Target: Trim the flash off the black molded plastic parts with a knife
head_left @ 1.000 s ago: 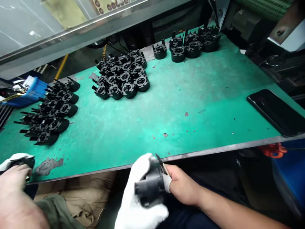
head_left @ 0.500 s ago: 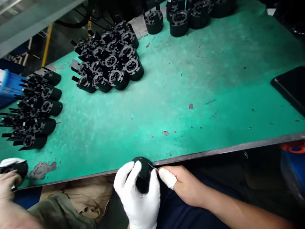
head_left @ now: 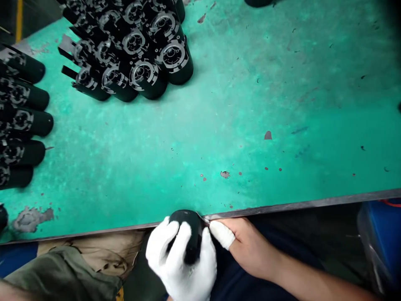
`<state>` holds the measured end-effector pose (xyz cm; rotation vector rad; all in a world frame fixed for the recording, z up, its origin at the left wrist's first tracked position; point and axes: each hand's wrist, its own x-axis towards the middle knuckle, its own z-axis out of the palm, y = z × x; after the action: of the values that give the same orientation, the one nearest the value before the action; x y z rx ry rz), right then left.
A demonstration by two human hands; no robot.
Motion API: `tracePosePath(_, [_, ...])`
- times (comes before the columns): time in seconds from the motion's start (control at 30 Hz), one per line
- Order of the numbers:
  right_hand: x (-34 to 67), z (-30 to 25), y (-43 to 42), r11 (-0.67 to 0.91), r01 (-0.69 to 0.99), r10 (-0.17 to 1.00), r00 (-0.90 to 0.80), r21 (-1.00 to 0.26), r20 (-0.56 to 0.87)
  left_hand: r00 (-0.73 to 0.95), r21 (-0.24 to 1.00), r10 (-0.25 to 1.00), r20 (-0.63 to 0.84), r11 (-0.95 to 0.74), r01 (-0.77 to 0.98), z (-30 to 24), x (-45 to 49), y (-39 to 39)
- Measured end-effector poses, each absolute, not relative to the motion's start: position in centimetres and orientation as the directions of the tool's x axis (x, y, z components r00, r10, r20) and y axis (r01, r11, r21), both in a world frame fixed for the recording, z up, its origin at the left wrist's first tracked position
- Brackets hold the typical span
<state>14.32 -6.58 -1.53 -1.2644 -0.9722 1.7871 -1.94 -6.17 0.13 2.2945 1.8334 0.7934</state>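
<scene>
My left hand point(head_left: 184, 269), in a white glove, is wrapped round a black cylindrical plastic part point(head_left: 191, 219) at the table's front edge. The part's smooth rounded side faces away from me, and the glove covers much of the rest. My right hand point(head_left: 246, 242) is bare except for a white cover on the thumb. Its thumb and fingers pinch a thin, pointed metal blade point(head_left: 203, 218), whose tip meets the right side of the black part. The blade's handle is hidden in the hand.
A block of several black cylindrical parts point(head_left: 147, 79) stands on the green table point(head_left: 219, 121) at the upper left. Another group of such parts point(head_left: 29, 113) lines the left edge. A co-worker's green-clad leg point(head_left: 62, 271) is at lower left, a blue bin point(head_left: 380, 242) at lower right.
The view has shifted down and closer to the table, so the far parts and the co-worker's hand have mostly left it. My left hand has turned the black part slightly; the blade stays at its side.
</scene>
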Motion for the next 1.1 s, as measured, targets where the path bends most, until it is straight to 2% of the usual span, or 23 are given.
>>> tracePosePath(0.2, [14.1, -2.3, -7.2, -0.456, -0.204, 0.876, -0.275, -0.866, -0.397, 0.154, 0.361, 0.906, 0.395, -0.307, 0.881, -0.4, -2.2, -6.0])
tracePosePath(0.4, [14.5, -3.2, -7.5, -0.444, -0.133, 0.867, -0.314, -0.886, -0.387, 0.167, 0.338, 0.884, 0.436, -0.333, 0.88, -0.1, -1.8, -5.5])
tracePosePath(0.67, [13.8, -2.4, -7.2, -0.437, -0.093, 0.883, -0.233, -0.895, -0.407, 0.199, 0.337, 0.826, 0.528, -0.418, 0.843, -0.9, -2.1, -5.7])
tracePosePath(0.8, [14.1, -2.8, -7.7, -0.443, -0.098, 0.879, -0.241, -0.891, -0.411, 0.237, 0.329, 0.834, 0.498, -0.435, 0.838, -0.8, -2.5, -5.8])
tracePosePath(0.97, [14.8, -3.1, -7.8, -0.357, 0.018, 0.893, -0.287, -0.934, -0.347, 0.34, 0.33, 0.815, 0.469, -0.519, 0.789, -0.2, -2.8, -5.7])
tracePosePath(1.1, [14.6, -3.2, -7.6, -0.334, 0.104, 0.888, -0.298, -0.937, -0.35, 0.308, 0.338, 0.812, 0.495, -0.507, 0.793, -0.5, -2.5, -5.6])
